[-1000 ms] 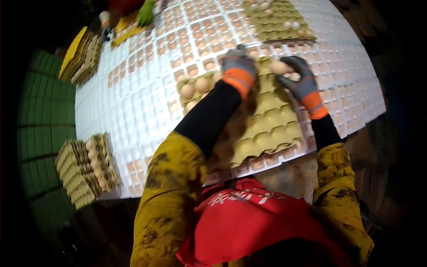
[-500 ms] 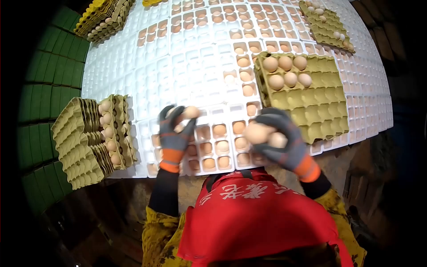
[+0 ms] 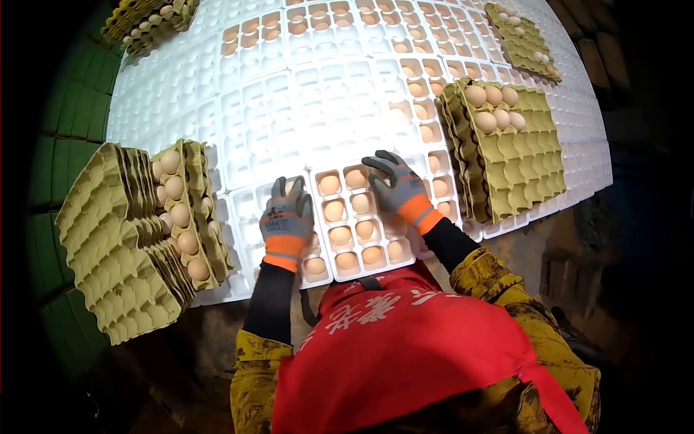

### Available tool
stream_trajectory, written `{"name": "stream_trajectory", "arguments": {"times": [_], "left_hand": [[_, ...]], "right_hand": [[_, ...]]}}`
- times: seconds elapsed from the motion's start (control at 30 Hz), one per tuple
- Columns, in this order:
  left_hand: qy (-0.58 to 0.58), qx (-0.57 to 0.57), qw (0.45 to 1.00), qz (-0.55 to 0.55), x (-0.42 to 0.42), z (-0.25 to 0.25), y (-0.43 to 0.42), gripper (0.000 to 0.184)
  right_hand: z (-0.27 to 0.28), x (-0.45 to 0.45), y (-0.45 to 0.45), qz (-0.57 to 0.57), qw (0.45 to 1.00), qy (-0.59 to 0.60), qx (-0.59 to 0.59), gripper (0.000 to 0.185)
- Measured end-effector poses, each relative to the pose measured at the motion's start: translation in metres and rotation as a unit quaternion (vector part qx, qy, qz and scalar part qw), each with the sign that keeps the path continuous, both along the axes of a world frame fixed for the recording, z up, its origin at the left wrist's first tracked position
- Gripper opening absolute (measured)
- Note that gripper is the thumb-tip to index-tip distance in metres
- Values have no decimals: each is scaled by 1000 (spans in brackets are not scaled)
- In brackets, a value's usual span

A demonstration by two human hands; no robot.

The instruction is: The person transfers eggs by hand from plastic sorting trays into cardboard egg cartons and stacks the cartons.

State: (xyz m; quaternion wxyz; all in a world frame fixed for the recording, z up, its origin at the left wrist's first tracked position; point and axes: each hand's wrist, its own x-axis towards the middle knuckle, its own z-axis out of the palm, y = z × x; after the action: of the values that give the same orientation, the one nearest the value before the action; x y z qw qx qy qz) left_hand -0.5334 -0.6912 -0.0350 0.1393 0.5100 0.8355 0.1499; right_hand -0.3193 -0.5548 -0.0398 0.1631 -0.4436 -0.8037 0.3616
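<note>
Has lowered both hands since the earlier frame, bringing the right hand point(image 3: 397, 186) farther over the near white tray point(image 3: 390, 267) and the left hand point(image 3: 286, 223) down beside it. No longer shows in the right hand the eggs carried there a moment ago.

With the left hand, reaches into the white cells just left of that tray, keeping a narrow grip with the fingers slightly apart. Cannot tell whether still holding the pale egg point(image 3: 289, 186) at the fingertips. With the right hand, reaches over the right cells of the near tray, spreading thumb and fingers into a fairly wide grip. Cannot tell whether touching an egg underneath.

Between the hands, shows brown eggs point(image 3: 360, 204) sitting in two full columns of cells, with another in the nearest cell of the right column. To the right, on the surface, shows a carton stack point(image 3: 520, 163) with six loose eggs point(image 3: 486, 121) on top, in two rows at the far side. To the left, shows tilted cartons point(image 3: 119, 239), bearing more eggs point(image 3: 181, 215). At the far right, shows a flat carton point(image 3: 531, 43) with a few eggs; at the far left, further cartons point(image 3: 148, 25) with eggs. Nearest, below the surface's edge, shows a red apron point(image 3: 412, 347).
</note>
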Motion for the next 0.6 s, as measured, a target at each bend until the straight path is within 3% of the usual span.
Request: {"name": "stream_trajectory", "arguments": {"times": [0.03,0.1,0.13,0.17,0.23,0.27,0.33,0.37,0.4,0.47,0.5,0.53,0.6], "left_hand": [[-20,40,999,3,-8,1,-3,44],[-33,178,983,27,-21,-8,-6,40],[-245,301,913,126,-20,-17,-6,39],[-174,269,942,98,-27,-22,-11,41],[27,201,979,-9,-50,-48,-26,43],[52,189,980,-17,-46,-42,-26,42],[99,171,980,-33,-33,-27,-24,41],[26,192,981,-12,-34,-27,-22,44],[32,202,979,1,-38,-39,-22,40],[-56,216,974,50,-27,-40,-3,39],[53,197,979,8,-14,-26,4,41],[-37,241,970,1,6,-12,17,40],[-211,324,922,-3,46,10,54,39]], "right_hand": [[-11,6,7,-27,986,105,-123,36],[-11,9,14,-102,975,188,-54,35],[-6,8,15,-143,959,239,-41,35],[6,8,12,-130,958,250,-49,40],[-20,23,21,-27,985,62,156,39],[-20,27,26,24,966,-36,255,39],[-20,33,22,15,970,3,245,40],[-18,37,21,7,979,41,198,40],[-14,44,20,-3,985,79,153,40],[-8,59,22,23,983,21,179,44],[-5,65,22,23,985,-4,173,46],[3,69,20,24,986,-26,163,48],[43,72,12,46,979,38,193,50]]}}
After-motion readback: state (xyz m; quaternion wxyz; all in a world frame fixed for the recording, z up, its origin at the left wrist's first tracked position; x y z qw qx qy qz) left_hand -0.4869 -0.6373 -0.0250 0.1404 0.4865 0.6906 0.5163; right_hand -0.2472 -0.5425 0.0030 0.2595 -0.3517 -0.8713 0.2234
